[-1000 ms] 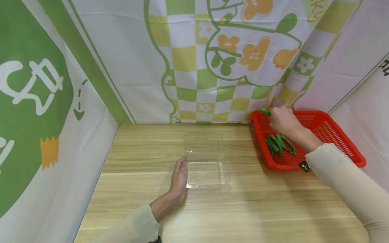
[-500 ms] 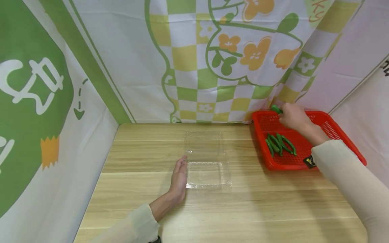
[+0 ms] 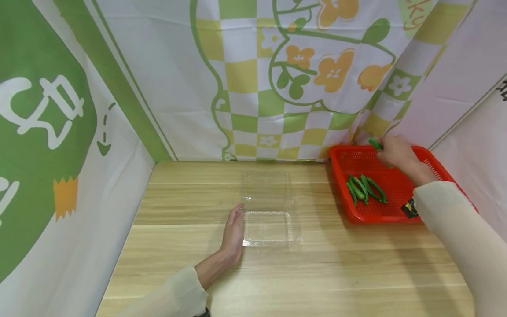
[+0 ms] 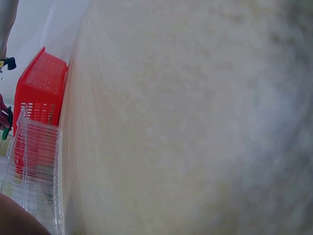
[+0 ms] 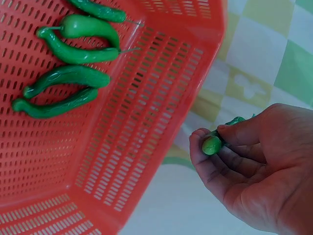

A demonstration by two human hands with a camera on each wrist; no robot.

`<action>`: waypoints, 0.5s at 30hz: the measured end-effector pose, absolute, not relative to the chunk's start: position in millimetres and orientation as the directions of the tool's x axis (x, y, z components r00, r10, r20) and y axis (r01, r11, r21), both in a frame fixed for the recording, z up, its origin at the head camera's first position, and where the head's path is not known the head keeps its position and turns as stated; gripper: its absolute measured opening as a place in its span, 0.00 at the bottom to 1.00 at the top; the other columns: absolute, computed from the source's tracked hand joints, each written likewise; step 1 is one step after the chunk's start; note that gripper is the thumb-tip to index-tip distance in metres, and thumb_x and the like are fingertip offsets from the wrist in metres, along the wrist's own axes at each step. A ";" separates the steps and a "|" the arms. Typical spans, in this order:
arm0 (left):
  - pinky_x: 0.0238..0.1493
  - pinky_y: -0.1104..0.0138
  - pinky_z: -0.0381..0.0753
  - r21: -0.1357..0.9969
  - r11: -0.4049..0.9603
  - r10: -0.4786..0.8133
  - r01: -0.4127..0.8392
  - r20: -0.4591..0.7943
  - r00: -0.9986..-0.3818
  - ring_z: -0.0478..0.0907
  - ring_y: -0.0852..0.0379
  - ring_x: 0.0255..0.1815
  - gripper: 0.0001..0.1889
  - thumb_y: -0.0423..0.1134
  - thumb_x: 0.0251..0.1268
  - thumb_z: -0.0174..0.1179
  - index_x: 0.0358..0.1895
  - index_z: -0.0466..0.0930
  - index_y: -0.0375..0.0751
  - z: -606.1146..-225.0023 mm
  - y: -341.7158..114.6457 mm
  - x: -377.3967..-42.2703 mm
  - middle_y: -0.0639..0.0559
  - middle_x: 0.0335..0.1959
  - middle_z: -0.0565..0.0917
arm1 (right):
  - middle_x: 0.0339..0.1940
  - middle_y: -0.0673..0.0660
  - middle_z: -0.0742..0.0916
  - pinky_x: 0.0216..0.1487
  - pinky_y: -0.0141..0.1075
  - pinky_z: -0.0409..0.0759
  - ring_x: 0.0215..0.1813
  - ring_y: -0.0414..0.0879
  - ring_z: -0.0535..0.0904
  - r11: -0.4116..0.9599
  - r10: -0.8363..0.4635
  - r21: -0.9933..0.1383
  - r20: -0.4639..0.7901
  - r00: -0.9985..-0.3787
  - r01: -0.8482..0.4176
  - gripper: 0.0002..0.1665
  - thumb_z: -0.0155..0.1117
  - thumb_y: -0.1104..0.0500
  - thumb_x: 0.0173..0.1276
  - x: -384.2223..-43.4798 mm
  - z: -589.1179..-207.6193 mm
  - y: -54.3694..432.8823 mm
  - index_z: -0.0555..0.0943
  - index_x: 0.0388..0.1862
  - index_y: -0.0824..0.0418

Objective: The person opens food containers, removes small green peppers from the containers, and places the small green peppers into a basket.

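Note:
My right hand (image 3: 397,154) is above the back of the red basket (image 3: 368,219), pinching a green chili pepper (image 5: 212,145) between thumb and fingers. One rounded green end pokes out past the fingertips, and more green shows behind the thumb. Inside the basket, several green peppers (image 3: 365,189) lie side by side toward the left; the right wrist view shows them curved and glossy. A clear plastic clamshell box (image 3: 267,240) lies with its lid folded back on the table. Along its left edge rests my left hand (image 3: 233,237), fingers straight and touching the side.
The wooden table (image 3: 317,273) runs up to a printed curtain (image 3: 273,127) at the back. White and green fabric (image 3: 115,132) walls the left side. The basket stands in the back right corner, its slotted walls sloping outward.
My right hand has moved right along the basket's back with the pepper in its grip. The left hand and the clear box have stayed where they were.

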State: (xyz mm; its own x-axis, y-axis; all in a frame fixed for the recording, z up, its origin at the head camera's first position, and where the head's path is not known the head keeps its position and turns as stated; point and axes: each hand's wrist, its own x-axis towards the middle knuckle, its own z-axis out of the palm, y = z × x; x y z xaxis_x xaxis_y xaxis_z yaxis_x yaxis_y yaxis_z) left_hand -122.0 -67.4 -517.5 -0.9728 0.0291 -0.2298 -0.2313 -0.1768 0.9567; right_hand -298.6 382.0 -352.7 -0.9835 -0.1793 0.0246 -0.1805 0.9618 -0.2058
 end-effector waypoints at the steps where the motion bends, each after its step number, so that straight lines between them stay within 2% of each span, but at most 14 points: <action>1: 0.86 0.41 0.34 0.957 -0.177 0.029 -0.231 -0.230 -0.973 0.36 0.37 0.88 0.29 0.44 0.90 0.32 0.85 0.49 0.38 -517.6 -67.2 -122.2 0.41 0.88 0.47 | 0.17 0.54 0.76 0.26 0.42 0.71 0.27 0.58 0.74 0.962 -0.174 -0.210 0.025 -0.984 -0.176 0.08 0.56 0.68 0.57 -299.5 -353.4 384.6 0.70 0.21 0.59; 9: 0.86 0.40 0.33 0.956 -0.181 0.038 -0.229 -0.226 -0.973 0.35 0.36 0.88 0.29 0.45 0.90 0.31 0.85 0.49 0.38 -517.7 -67.5 -122.2 0.42 0.88 0.46 | 0.16 0.57 0.80 0.26 0.44 0.75 0.28 0.60 0.77 0.967 -0.114 -0.228 0.009 -0.993 -0.113 0.08 0.56 0.66 0.58 -301.9 -357.5 403.0 0.73 0.20 0.63; 15: 0.86 0.39 0.32 0.956 -0.183 0.056 -0.229 -0.222 -0.973 0.33 0.36 0.88 0.29 0.45 0.90 0.30 0.85 0.47 0.38 -517.7 -68.4 -122.3 0.41 0.89 0.45 | 0.17 0.58 0.78 0.32 0.57 0.78 0.31 0.66 0.77 0.974 -0.091 -0.208 -0.005 -0.996 -0.088 0.12 0.58 0.65 0.58 -304.5 -363.3 417.0 0.72 0.16 0.59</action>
